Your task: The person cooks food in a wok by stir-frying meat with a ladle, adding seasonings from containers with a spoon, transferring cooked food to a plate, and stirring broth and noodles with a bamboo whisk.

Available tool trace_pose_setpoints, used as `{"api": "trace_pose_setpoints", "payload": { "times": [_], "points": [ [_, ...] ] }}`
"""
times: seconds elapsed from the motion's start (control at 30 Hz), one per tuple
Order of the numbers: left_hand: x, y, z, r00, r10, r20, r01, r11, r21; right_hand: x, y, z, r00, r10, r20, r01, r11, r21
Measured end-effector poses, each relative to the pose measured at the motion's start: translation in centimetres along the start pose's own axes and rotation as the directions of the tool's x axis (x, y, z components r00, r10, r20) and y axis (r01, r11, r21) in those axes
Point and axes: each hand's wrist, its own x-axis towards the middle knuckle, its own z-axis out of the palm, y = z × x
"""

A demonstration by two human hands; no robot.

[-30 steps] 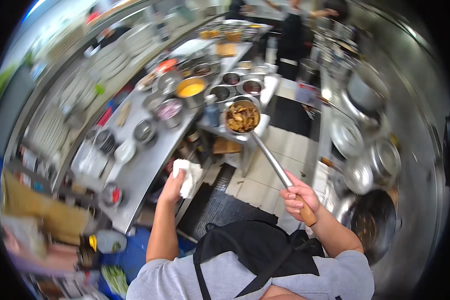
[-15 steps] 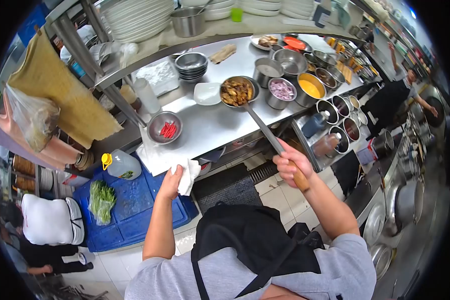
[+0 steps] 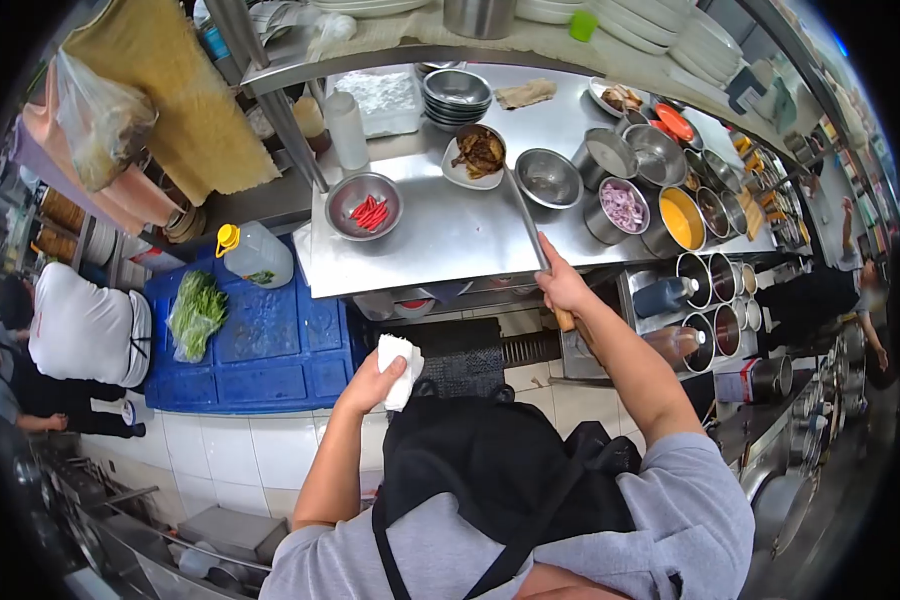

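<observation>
My right hand [image 3: 564,281] is closed round the wooden-ended handle of a long metal ladle [image 3: 523,215]. The ladle's bowl is tipped over a white dish [image 3: 456,172] on the steel counter, and browned food [image 3: 478,153] lies in the ladle and over the dish. My left hand [image 3: 377,379] grips a folded white cloth [image 3: 397,368] in front of the counter. Just right of the dish stands a metal bowl [image 3: 549,178] that looks empty. Another metal bowl [image 3: 350,222] to the left holds red chillies [image 3: 369,212].
A shelf [image 3: 370,50] with plates overhangs the counter [image 3: 430,240]. Pots of chopped onion [image 3: 622,206] and yellow liquid [image 3: 682,220] stand right. A blue chest [image 3: 260,345] bears greens [image 3: 198,315] and a jug [image 3: 256,253]. Other people are at both sides.
The ladle has moved from above the metal bowl leftward to the white dish and tilted, uncovering the bowl. My view has shifted, and both hands have moved relative to the counter.
</observation>
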Motion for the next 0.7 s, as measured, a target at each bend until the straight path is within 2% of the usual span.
{"api": "trace_pose_setpoints", "payload": {
  "times": [0.07, 0.13, 0.17, 0.2, 0.27, 0.3, 0.33, 0.4, 0.43, 0.5, 0.53, 0.6, 0.7],
  "points": [
    [-0.3, -1.1, 0.4, 0.999, 0.008, -0.037, -0.008, 1.000, 0.008, 0.0, 0.0, -0.6, 0.999, 0.033, 0.034, -0.034, 0.999, 0.031],
    [-0.5, -1.0, 0.5, 0.999, 0.002, -0.047, -0.001, 1.000, 0.025, 0.8, 0.3, -2.6, 0.988, 0.082, 0.132, -0.119, 0.945, 0.305],
    [-0.5, -1.0, 0.5, 0.998, 0.003, -0.059, -0.002, 1.000, 0.024, 1.1, 0.6, -3.0, 0.992, 0.078, 0.096, -0.094, 0.980, 0.176],
    [-0.5, -1.0, 0.6, 0.997, 0.005, -0.074, -0.003, 1.000, 0.021, 1.0, 0.6, -2.8, 0.992, 0.077, 0.099, -0.093, 0.981, 0.171],
    [-0.3, -0.9, 0.4, 0.997, 0.017, -0.080, -0.014, 0.999, 0.037, 0.7, 0.7, -1.8, 1.000, -0.011, -0.004, 0.010, 0.973, -0.231],
    [-0.1, -0.4, 0.4, 0.996, 0.032, -0.082, -0.028, 0.998, 0.056, 0.7, 0.7, -2.1, 0.997, 0.052, 0.065, -0.050, 0.998, -0.035],
    [0.0, 0.1, 0.5, 0.996, 0.033, -0.081, -0.029, 0.998, 0.055, 0.8, 0.6, -2.5, 0.997, 0.052, 0.063, -0.050, 0.998, -0.035],
    [0.1, 1.1, 0.8, 0.997, 0.034, -0.063, -0.034, 0.999, 0.013, 0.8, 0.4, -3.4, 1.000, -0.008, 0.008, 0.010, 0.951, -0.310],
    [0.3, 1.2, 0.9, 0.998, 0.039, -0.057, -0.038, 0.999, 0.016, 0.9, 1.0, -3.7, 1.000, -0.009, 0.000, 0.009, 0.951, -0.309],
    [0.8, 1.3, 0.9, 0.999, 0.051, -0.019, -0.050, 0.997, 0.067, 1.0, 1.5, -3.8, 0.974, -0.227, 0.013, 0.191, 0.788, -0.585],
    [1.1, 1.3, 0.8, 0.998, 0.055, -0.016, -0.054, 0.996, 0.068, 0.8, 1.3, -3.6, 0.974, -0.228, 0.008, 0.190, 0.788, -0.586],
    [1.4, 1.1, 0.6, 0.999, 0.034, 0.035, -0.037, 0.996, 0.087, -0.2, 0.5, -2.5, 0.986, -0.126, -0.113, -0.009, 0.627, -0.779],
    [2.1, 0.7, 0.5, 0.997, 0.044, 0.057, -0.050, 0.993, 0.109, -1.0, -0.1, -1.6, 0.981, -0.105, -0.166, -0.066, 0.620, -0.782]
  ]
}}
